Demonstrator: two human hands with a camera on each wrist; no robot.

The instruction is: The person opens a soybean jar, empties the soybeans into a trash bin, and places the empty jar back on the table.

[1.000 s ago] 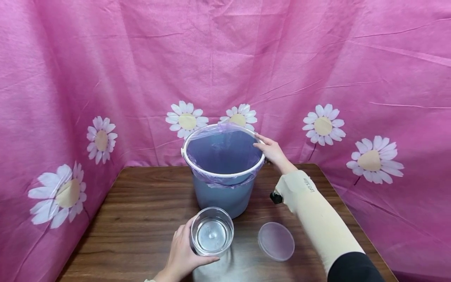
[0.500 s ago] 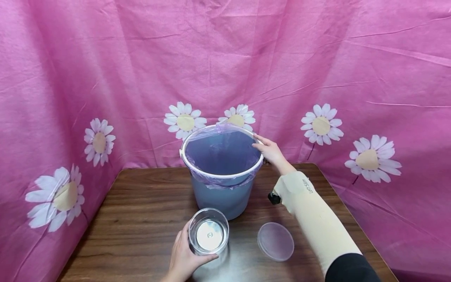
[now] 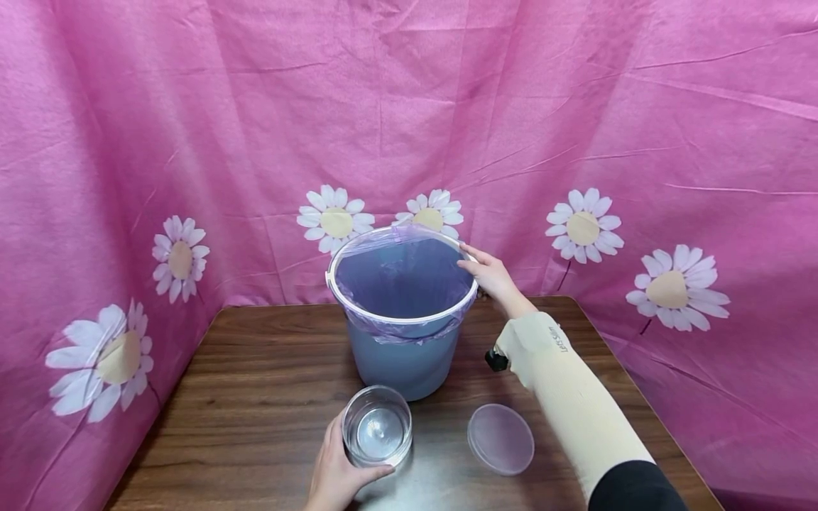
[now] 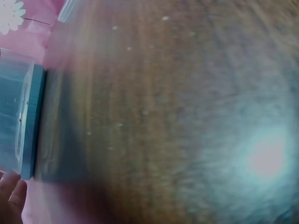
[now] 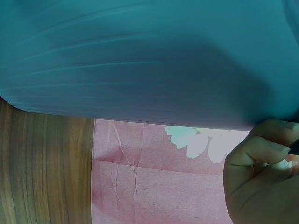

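A clear round plastic jar (image 3: pixel 378 429) is held in my left hand (image 3: pixel 341 458), which wraps it from the left side with the thumb along the near side. Its mouth faces up, and no lid covers it. Just beyond stands a blue-grey trash bin (image 3: pixel 402 362), with a thin purple liner bag (image 3: pixel 415 328) folded over its white rim. My right hand (image 3: pixel 495 277) grips that rim at the right; curled fingers (image 5: pixel 268 147) show there in the right wrist view. Left fingertips (image 4: pixel 17 193) appear at the edge of the left wrist view.
A round translucent lid (image 3: pixel 501 438) lies flat on the wooden table (image 3: pixel 268 397), right of the jar. A pink cloth (image 3: pixel 383 106) printed with daisies hangs behind and along both sides. A small black object (image 3: pixel 495 359) sits under the right wrist.
The jar and left hand have shifted slightly left, and the jar has dipped a little toward me. My right hand stays on the bin's rim. The lid has not moved.
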